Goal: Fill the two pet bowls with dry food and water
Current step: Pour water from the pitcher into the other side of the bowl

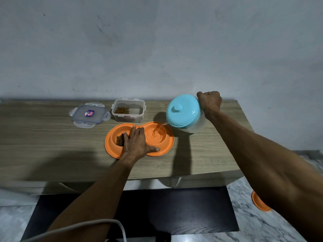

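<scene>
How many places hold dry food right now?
2: the orange feeder's left bowl, partly covered by the left hand, and the open clear container behind it. The hand may hide some.

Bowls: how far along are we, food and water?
Done: kibble sits in the left bowl. In hand: the right hand tilts the jug, water streaming into the right bowl, while the left hand presses flat on the dish. Left: finish the pour, set the jug down; the food box stands open, its lid beside it.

One wide head-worn view, forward and down onto the table (52,145), close, wall (157,49) behind.
</scene>
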The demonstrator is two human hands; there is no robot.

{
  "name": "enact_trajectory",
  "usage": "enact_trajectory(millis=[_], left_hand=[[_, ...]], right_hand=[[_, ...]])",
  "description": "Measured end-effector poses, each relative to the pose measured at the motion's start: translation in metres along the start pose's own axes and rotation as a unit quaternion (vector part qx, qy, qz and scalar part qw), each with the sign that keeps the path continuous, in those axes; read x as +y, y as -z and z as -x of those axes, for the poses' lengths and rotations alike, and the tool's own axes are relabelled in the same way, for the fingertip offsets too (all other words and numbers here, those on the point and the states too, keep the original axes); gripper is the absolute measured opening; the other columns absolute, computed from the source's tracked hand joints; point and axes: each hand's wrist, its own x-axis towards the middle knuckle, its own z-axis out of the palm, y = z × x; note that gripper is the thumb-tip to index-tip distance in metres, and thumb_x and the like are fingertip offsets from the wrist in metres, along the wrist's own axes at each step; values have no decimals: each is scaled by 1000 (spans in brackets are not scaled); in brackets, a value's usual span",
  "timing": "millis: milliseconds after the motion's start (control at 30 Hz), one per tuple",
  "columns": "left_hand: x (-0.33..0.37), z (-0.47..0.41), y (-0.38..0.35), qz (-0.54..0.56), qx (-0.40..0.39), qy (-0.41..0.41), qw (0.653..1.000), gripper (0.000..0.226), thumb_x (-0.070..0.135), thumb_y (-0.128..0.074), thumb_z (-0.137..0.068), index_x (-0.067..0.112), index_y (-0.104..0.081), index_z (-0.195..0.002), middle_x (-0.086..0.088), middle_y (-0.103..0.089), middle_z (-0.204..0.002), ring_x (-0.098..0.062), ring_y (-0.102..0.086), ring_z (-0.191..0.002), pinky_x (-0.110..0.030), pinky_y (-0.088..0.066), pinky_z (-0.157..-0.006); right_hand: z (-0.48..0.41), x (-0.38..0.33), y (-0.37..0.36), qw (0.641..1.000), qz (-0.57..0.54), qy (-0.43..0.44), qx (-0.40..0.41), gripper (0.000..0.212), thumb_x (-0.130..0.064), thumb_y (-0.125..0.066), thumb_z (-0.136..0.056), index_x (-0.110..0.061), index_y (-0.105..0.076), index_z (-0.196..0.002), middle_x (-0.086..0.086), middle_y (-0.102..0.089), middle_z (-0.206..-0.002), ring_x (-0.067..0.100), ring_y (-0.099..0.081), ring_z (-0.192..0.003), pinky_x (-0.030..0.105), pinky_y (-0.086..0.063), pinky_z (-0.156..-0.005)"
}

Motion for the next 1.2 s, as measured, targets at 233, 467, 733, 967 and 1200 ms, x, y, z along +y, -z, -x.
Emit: enact_trajectory(millis=[233, 467, 733, 967, 1200], left_hand=[[2, 1, 0, -7, -1, 4, 1000, 117, 71, -72, -63, 11, -24, -151, -9, -27, -159, -27, -8, -152, -60, -5, -119], [2, 0, 1, -11, 1, 6, 1000, 118, 72, -72, -63, 11, -24, -151, -9, -27, -159, -27, -8, -152, -59, -5, -119], [2, 0, 0, -18, -2, 4, 1000, 119, 73, -71, -64, 11, -21, -152, -9, -24, -161, -27, -7, -152, -59, -4, -119], [1, 0, -1, -13, -3, 1, 1000, 119, 73, -70, -64, 11, -20, -153, -9, -24, -161, -27, -6, -153, -59, -2, -119], [1, 1, -1, -9, 1, -1, 1000, 116, 72, -71, -64, 12, -22, -152, -8, -26, -160, -26, -6, -153, -59, -2, -118]], right_hand=[[-2, -3, -1, 1000, -3, 0, -8, 37, -17, -59, -75, -12, -37, -45, 0, -36, -46, 22, -37, -61, 32, -38, -64], [-2, -6, -5, 1000, -7, -4, -20, 39, -15, -59, -75, -13, -34, -46, 0, -34, -48, 18, -30, -55, 32, -35, -62], [-1, -6, -11, 999, -15, -3, -39, 37, -17, -59, -73, -13, -34, -47, 1, -34, -49, 20, -33, -61, 34, -36, -62], [-4, -2, -15, 998, -41, -27, -48, 36, -16, -59, -74, -14, -35, -48, -1, -36, -49, 18, -34, -57, 34, -36, -62], [-6, 5, -19, 988, -106, -86, -67, 26, -15, -60, -67, -13, -37, -54, 2, -38, -56, 18, -34, -62, 34, -31, -56]])
